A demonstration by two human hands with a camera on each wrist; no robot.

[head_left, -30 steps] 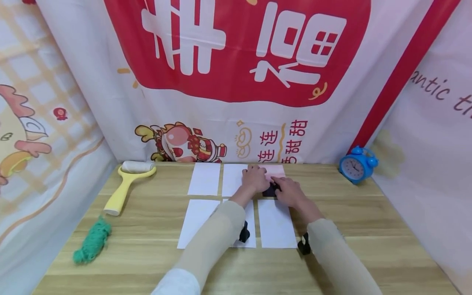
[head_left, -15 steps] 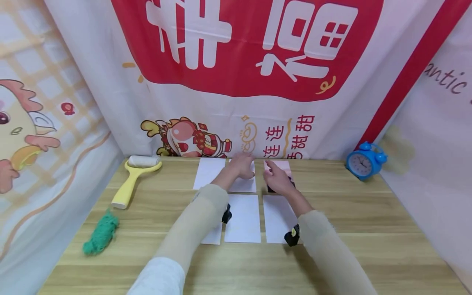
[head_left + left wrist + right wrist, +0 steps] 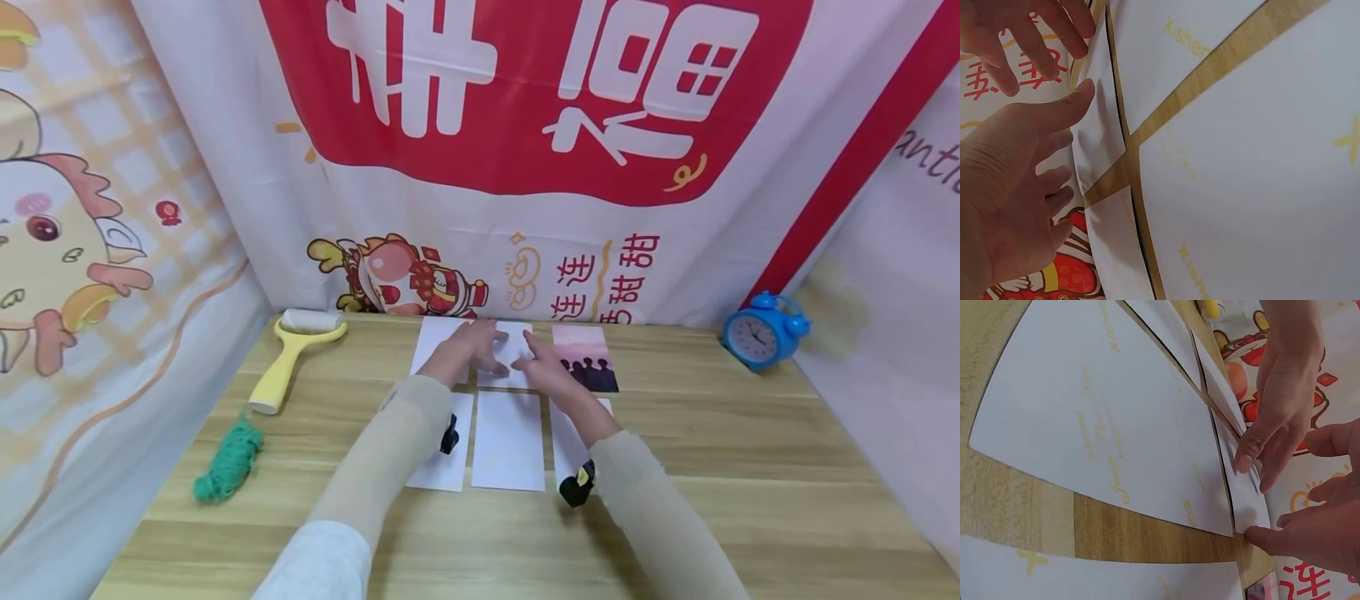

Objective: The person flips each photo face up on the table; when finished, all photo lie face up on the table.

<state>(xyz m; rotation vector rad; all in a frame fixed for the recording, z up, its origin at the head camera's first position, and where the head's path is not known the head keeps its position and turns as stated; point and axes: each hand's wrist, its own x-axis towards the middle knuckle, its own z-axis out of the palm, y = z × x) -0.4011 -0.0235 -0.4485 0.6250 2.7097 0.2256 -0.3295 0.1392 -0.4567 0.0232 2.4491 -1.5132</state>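
My left hand [image 3: 471, 346] is over the left side of the back-row middle white sheet [image 3: 506, 379], fingers spread. My right hand [image 3: 551, 371] reaches to the same sheet's right side, its fingers apart. In the right wrist view, the left thumb lies over this sheet [image 3: 1244, 509], and a right fingertip is at its corner; firm contact cannot be told. Neither hand grips anything. Right of it lies a photo print [image 3: 588, 354], face up, with a pink sky and dark silhouettes. Several other white sheets [image 3: 508, 442] with faint yellow lettering lie in two rows.
A yellow-handled lint roller [image 3: 281, 367] and a bundle of green yarn [image 3: 231, 461] lie on the left of the wooden table [image 3: 750, 500]. A blue alarm clock [image 3: 761, 333] stands at the back right. Printed curtains [image 3: 525, 233] hang right behind the table's back edge.
Both hands have left the photo print and moved left to the middle sheet. The print, partly covered by the hands earlier, now shows uncovered. The head view has shifted slightly.
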